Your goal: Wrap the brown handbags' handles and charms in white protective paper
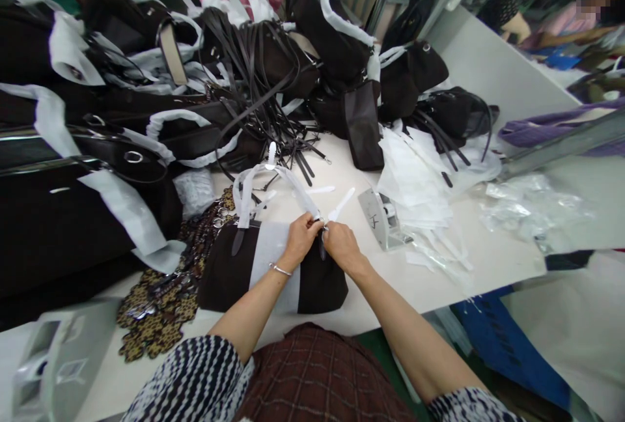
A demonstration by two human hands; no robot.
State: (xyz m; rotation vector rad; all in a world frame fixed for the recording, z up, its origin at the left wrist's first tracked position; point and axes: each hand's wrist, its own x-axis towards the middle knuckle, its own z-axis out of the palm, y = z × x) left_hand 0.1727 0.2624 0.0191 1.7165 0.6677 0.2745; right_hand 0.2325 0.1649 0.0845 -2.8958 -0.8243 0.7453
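Observation:
A dark brown handbag [322,288] lies on the white table in front of me, a pale paper band [271,249] around its middle. White wrapping covers its raised handle [301,193]. At the handle's right base, my left hand [301,239] is closed in a pinch on the handle end. Pressed close beside it, my right hand [342,246] is also closed, its fingertips at a small metal fitting; what exactly they grip is too small to make out. A white plastic strip [342,204] sticks up just behind my right hand.
Dark bags [29,226] with wrapped handles pile up left and behind, with black straps [254,57] among them. Patterned tags [156,324] lie left. A grey tape dispenser [381,220], white sheets [415,181] and clear plastic [537,204] are right. Co-workers sit across the table.

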